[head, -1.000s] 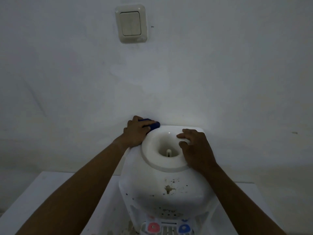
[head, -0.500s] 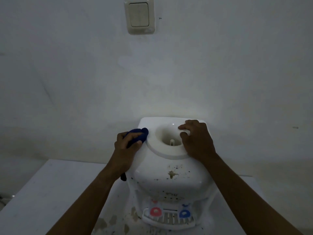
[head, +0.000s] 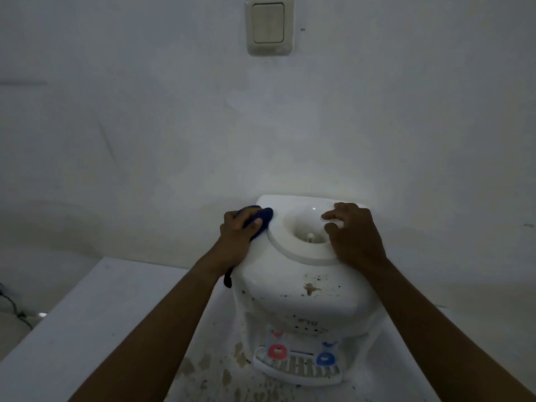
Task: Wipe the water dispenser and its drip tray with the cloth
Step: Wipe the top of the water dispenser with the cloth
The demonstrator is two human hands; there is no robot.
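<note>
A white tabletop water dispenser (head: 307,288) stands against the wall, its front spotted with brown stains. My left hand (head: 236,232) grips a dark blue cloth (head: 258,219) against the top left edge, beside the round bottle collar (head: 293,250). A strip of the cloth hangs down below my wrist. My right hand (head: 352,237) rests on the right side of the collar, fingers curled over its rim. At the bottom front sits the white slatted drip tray (head: 295,369), under a red tap (head: 277,351) and a blue tap (head: 324,358).
The dispenser stands on a white counter (head: 87,329) with brown stains in front of the tray. A light switch (head: 269,24) is on the wall above. A dark cable (head: 14,309) lies at the far left, below the counter's edge.
My left hand with the cloth slid down the top left edge, then back up toward the rear. The view rose, so the drip tray and taps are in sight. My right hand stayed on the collar.
</note>
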